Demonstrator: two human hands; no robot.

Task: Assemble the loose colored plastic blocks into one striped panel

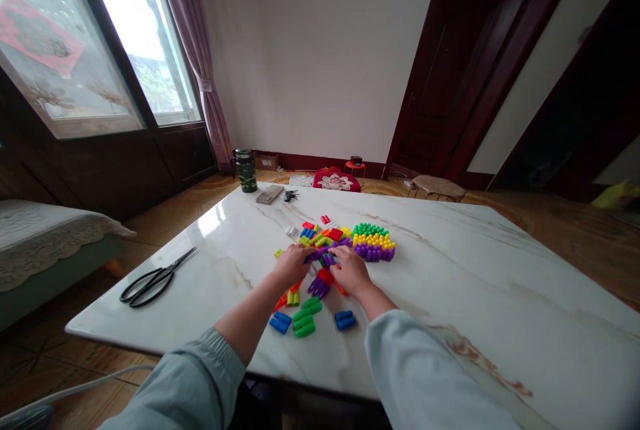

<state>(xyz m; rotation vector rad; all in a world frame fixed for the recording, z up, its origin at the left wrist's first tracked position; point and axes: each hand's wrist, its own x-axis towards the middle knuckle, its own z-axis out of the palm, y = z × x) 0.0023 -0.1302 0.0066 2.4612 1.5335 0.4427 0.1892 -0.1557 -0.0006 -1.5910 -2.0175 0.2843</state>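
Both hands meet over a loose pile of coloured plastic building blocks on the table. My left hand (294, 263) has its fingers closed on the left end of a purple building block (318, 254). From the other side, my right hand (351, 269) pinches at purple pieces too; its exact grip is partly hidden by the fingers. Right of the hands stand rows of joined blocks, green (371, 229), yellow (375, 241) and purple (374, 253). Nearer to me lie green blocks (306, 318), a blue block (345, 320) and another blue block (281, 322).
Black-handled scissors (156, 281) lie on the left of the marble-patterned table (450, 270). A camouflage flask (245, 171), a phone (270, 194) and keys (290, 195) are at the far left edge. Beyond the table is a round stool (436, 186).
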